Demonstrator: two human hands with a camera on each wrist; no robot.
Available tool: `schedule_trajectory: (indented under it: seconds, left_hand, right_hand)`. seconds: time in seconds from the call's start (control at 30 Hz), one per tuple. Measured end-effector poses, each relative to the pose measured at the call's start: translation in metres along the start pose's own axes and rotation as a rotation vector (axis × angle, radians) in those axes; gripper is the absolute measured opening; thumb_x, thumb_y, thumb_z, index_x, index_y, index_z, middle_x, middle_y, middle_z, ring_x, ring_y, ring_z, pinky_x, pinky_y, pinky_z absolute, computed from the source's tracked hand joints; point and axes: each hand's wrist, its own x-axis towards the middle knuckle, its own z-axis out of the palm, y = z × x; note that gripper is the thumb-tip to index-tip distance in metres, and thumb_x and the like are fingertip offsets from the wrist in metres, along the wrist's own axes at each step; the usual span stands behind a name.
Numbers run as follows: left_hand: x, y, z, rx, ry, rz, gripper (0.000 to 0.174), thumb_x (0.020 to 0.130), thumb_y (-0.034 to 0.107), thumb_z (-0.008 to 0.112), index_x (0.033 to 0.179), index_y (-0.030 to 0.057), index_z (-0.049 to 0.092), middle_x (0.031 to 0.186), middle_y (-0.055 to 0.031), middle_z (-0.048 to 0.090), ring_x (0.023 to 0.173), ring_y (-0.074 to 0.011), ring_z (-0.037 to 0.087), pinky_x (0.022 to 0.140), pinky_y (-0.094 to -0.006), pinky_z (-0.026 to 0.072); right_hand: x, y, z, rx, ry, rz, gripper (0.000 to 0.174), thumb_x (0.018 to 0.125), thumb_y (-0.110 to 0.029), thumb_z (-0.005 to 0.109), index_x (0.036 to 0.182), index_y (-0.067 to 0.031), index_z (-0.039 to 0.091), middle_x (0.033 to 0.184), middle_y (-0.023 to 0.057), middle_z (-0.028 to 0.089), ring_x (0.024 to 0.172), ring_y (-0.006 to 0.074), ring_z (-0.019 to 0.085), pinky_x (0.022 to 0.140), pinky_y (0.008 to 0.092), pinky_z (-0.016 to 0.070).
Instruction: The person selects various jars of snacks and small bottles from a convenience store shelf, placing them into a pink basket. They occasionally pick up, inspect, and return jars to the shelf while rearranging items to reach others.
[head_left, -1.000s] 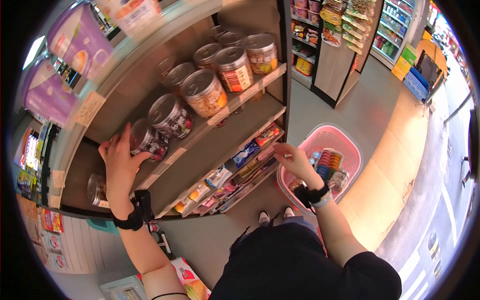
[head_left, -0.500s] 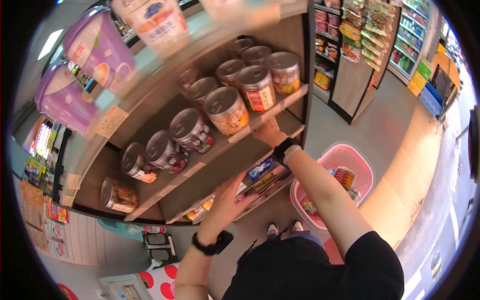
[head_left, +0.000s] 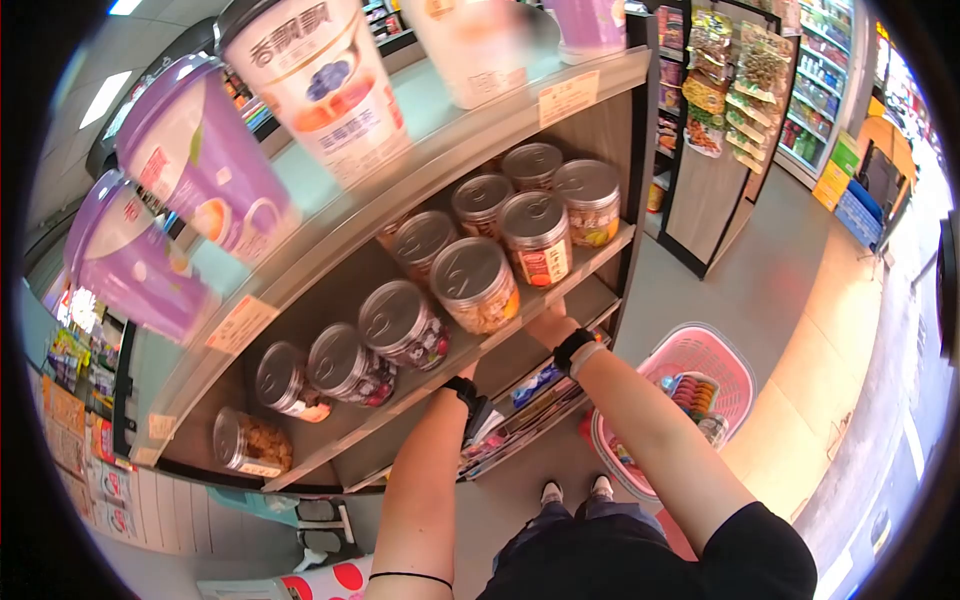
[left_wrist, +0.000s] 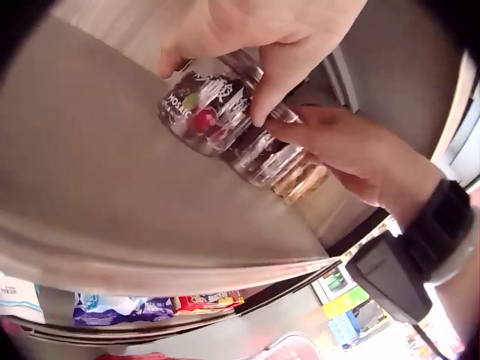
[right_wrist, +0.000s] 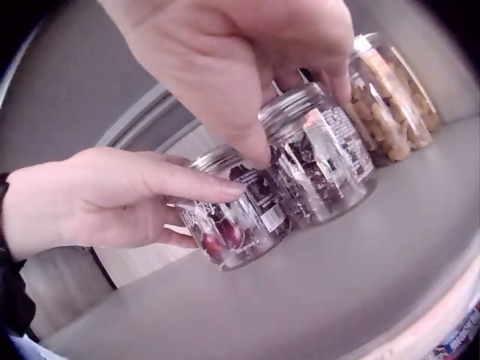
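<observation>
Both arms reach into the shelf level under the row of jars, which hides most of the hands in the head view. My left hand (left_wrist: 277, 22) grips a clear jar with a dark cherry label (left_wrist: 196, 112), thumb and fingers about its upper part. Right beside it, my right hand (left_wrist: 364, 154) holds a second dark-labelled jar (right_wrist: 322, 165) from above by the lid end. The two jars stand side by side on the grey shelf board (right_wrist: 352, 262). A jar of tan pieces (right_wrist: 394, 105) is just beyond the right hand's jar.
Overhead, lidded jars (head_left: 475, 285) line the upper shelf, with large purple cups (head_left: 205, 160) above them. Packets (left_wrist: 124, 309) lie on a lower level. A pink basket (head_left: 735, 375) holding goods stands on the floor at the right.
My left hand has left the upper-shelf jar at the left and moved right and down into the lower level. My right hand has moved from above the basket into that level too.
</observation>
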Motion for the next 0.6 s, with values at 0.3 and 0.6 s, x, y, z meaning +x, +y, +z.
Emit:
schedule_trajectory:
  seconds: [0.3,0.6]
  left_hand:
    - [-0.036,0.062,-0.040,-0.829,-0.055,-0.479,0.063,0.072,0.031,0.077,0.119,-0.0008,0.051,0.111,-0.0160,0.057,0.100,-0.0275,0.057,0.082,-0.0354,0.0473]
    - [-0.125,0.223,-0.195,-0.050,0.192,-0.242,0.083,0.053,0.026,0.085,0.121,-0.0029,0.046,0.109,-0.0142,0.053,0.101,-0.0249,0.056,0.086,-0.0335,0.0464]
  right_hand:
    - [0.008,0.013,0.025,-0.040,0.049,-0.057,0.042,0.090,-0.028,0.043,0.128,-0.0118,0.050,0.134,0.0111,0.047,0.128,0.0286,0.038,0.109,0.0420,0.0244]
    - [0.016,0.035,0.042,0.324,0.311,-0.112,0.046,0.086,-0.039,0.052,0.122,-0.0113,0.054,0.126,0.0113,0.054,0.126,0.0310,0.039,0.106,0.0442,0.0267]
